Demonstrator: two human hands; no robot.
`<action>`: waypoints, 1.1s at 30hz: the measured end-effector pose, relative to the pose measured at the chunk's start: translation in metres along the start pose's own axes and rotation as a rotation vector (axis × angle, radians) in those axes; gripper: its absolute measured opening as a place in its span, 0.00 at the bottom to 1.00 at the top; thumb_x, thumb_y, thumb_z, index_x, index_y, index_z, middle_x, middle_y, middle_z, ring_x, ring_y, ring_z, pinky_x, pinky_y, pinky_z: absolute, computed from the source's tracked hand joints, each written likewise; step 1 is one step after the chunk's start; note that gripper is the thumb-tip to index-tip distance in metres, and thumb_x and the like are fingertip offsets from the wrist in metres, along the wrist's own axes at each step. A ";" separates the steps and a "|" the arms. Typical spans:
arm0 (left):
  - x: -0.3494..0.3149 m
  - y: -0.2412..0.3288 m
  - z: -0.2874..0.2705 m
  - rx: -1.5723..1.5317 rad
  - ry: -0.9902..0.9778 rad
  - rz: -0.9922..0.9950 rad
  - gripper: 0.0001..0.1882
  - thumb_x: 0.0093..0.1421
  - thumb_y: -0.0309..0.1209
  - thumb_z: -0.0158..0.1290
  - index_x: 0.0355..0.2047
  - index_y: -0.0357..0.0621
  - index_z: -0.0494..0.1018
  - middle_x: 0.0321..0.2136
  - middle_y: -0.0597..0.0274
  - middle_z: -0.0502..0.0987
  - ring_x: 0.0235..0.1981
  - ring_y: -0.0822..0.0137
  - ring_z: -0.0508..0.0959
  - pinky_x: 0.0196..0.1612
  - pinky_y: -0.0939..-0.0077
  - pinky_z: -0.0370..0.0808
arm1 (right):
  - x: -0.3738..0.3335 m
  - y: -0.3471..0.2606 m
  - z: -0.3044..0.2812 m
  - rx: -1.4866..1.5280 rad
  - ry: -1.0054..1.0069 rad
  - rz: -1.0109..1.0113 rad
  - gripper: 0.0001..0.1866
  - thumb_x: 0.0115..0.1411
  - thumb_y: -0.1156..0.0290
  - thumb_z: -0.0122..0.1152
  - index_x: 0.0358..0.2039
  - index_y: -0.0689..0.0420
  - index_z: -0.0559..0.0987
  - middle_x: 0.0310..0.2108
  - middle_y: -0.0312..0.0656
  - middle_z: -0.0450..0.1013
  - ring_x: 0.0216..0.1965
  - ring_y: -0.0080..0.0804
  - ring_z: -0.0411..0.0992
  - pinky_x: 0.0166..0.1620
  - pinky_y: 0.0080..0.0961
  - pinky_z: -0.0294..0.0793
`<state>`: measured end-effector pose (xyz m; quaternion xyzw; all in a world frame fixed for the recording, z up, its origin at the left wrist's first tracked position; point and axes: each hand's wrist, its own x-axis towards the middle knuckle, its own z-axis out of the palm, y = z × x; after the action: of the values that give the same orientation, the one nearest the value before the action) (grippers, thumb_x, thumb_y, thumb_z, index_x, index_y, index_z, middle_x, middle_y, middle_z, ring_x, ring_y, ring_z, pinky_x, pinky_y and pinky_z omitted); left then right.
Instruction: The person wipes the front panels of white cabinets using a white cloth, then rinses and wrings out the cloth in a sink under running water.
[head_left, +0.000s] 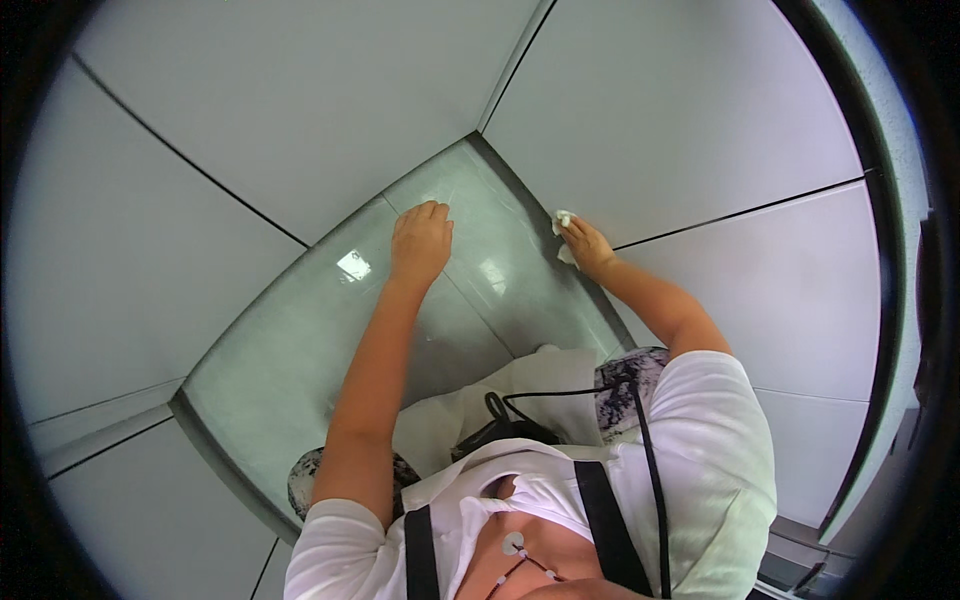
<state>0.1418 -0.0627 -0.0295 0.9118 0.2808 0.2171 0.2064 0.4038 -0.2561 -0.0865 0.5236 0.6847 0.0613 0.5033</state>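
A crumpled white tissue (562, 219) is in my right hand (590, 250). That hand is at the dark skirting strip (520, 190) along the foot of the right wall, with white edges of tissue showing past the fingertips and below the hand. My left hand (422, 243) is stretched forward over the glossy grey-green floor tiles (345, 320). Its fingers are curled in, the back of the hand faces up, and the palm side is hidden, so anything inside it cannot be seen.
Pale wall panels (680, 110) with dark seams surround the small floor and meet in a corner ahead. At the far right, a dark-edged opening (868, 300) bounds the wall. A black cord (650, 470) hangs across my lap and right side.
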 end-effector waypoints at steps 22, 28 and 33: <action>-0.019 -0.014 -0.004 0.042 -0.039 -0.029 0.11 0.54 0.29 0.49 0.37 0.40 0.69 0.38 0.57 0.71 0.43 0.58 0.70 0.49 0.64 0.63 | 0.085 0.116 -0.100 -0.051 0.276 0.334 0.28 0.58 0.63 0.39 0.60 0.55 0.54 0.63 0.35 0.44 0.64 0.27 0.41 0.64 0.28 0.35; 0.007 0.027 -0.018 -0.031 0.059 0.107 0.12 0.53 0.29 0.50 0.38 0.40 0.69 0.38 0.57 0.71 0.43 0.58 0.70 0.48 0.65 0.64 | -0.068 0.113 -0.097 0.181 0.516 0.530 0.24 0.54 0.67 0.44 0.53 0.55 0.65 0.59 0.33 0.54 0.59 0.24 0.51 0.62 0.30 0.42; 0.009 0.050 -0.020 -0.132 0.013 0.163 0.13 0.53 0.28 0.49 0.39 0.39 0.69 0.40 0.53 0.71 0.42 0.55 0.70 0.46 0.63 0.65 | -0.179 0.097 -0.093 0.206 0.466 0.710 0.24 0.52 0.68 0.45 0.52 0.52 0.68 0.58 0.31 0.56 0.60 0.23 0.51 0.63 0.28 0.42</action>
<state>0.1595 -0.0899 0.0139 0.9147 0.1923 0.2569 0.2458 0.3875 -0.3114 0.1302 0.7462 0.5599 0.2783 0.2284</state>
